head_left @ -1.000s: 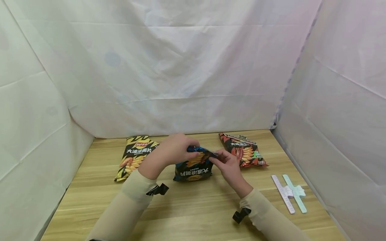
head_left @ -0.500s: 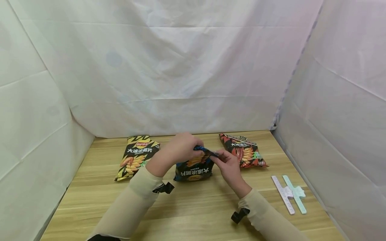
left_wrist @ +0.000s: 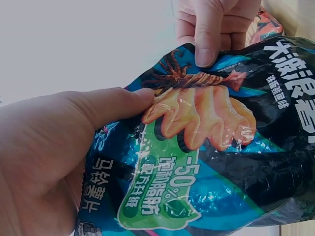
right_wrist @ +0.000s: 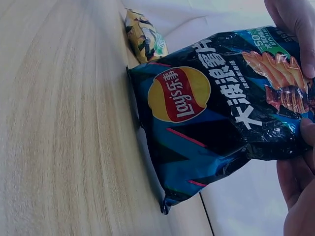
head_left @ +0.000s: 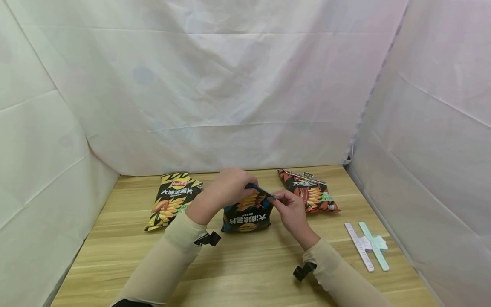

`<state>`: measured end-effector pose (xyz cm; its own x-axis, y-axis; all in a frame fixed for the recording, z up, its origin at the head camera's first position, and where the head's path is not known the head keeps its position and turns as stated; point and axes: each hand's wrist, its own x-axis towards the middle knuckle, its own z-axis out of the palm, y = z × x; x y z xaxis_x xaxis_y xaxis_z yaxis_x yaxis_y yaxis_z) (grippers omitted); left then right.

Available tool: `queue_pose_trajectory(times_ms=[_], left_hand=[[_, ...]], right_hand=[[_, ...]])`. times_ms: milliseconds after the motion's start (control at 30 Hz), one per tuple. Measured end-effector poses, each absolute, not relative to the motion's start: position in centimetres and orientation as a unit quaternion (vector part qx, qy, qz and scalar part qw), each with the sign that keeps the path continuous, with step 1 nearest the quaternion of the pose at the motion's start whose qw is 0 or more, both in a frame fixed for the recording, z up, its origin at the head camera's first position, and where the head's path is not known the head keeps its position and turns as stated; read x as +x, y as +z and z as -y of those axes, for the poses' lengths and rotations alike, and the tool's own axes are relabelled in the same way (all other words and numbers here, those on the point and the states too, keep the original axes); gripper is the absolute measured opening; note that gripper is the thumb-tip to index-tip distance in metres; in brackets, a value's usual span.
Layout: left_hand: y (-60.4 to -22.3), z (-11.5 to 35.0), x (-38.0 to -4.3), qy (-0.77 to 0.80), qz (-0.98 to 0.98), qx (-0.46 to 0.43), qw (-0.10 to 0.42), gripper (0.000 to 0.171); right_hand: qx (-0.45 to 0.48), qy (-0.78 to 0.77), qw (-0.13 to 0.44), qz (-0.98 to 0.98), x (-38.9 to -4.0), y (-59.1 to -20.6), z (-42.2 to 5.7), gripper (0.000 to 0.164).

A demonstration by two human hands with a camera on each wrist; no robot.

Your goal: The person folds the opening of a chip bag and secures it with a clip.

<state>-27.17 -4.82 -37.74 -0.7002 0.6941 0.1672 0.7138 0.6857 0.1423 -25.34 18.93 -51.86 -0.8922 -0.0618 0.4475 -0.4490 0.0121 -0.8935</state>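
Note:
A blue-and-black bag of potato chips (head_left: 247,218) stands upside down at the middle of the wooden table, its printing inverted in the head view. My left hand (head_left: 230,187) grips its upper left part; in the left wrist view the thumb (left_wrist: 125,102) presses on the printed front. My right hand (head_left: 293,212) pinches the upper right corner between thumb and fingers. The right wrist view shows the bag's lower seam (right_wrist: 147,152) down at the tabletop, with both hands at the opposite end. The upper edge looks folded in a dark strip between the hands.
A yellow-and-black chip bag (head_left: 172,200) lies at the back left. At the back right lies a red-and-black chip bag (head_left: 310,194) with a ruled strip (head_left: 307,177) along its upper edge. A pink ruler-like clip (head_left: 358,247) and a mint one (head_left: 375,247) lie front right. White cloth (head_left: 230,85) hangs behind.
My left hand has shifted slightly right along the bag's upper edge, and that edge now looks narrower and flatter. The right hand keeps its pinch almost in place.

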Motion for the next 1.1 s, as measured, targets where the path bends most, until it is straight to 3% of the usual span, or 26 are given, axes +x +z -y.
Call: queue_pose_trajectory(times_ms=[233,500,700,933,1100], left_hand=[[-37.5,5.0,-27.5,-0.119,0.908,-0.400,0.031,0.007],[-37.6,5.4,-27.6,-0.148,0.887,-0.437,0.024,0.005],[-38.1,5.3,-27.5,-0.153,0.887,-0.435,0.027,0.008],[-38.4,4.9,-27.7,-0.146,0.893,-0.425,0.006,0.013],[-38.3,4.9,-27.7,-0.148,0.896,-0.419,-0.008,0.013]], right_hand=[[0.185,0.595,0.170,0.763,-25.4,-51.7,-19.1,0.004],[0.278,0.471,0.252,0.799,-25.8,-51.6,-19.5,0.038],[0.333,0.380,0.302,0.808,-26.0,-51.8,-19.4,0.041],[0.366,0.361,0.260,0.817,-25.9,-51.8,-19.6,0.039],[0.379,0.435,0.210,0.790,-25.7,-51.6,-20.0,0.034]])
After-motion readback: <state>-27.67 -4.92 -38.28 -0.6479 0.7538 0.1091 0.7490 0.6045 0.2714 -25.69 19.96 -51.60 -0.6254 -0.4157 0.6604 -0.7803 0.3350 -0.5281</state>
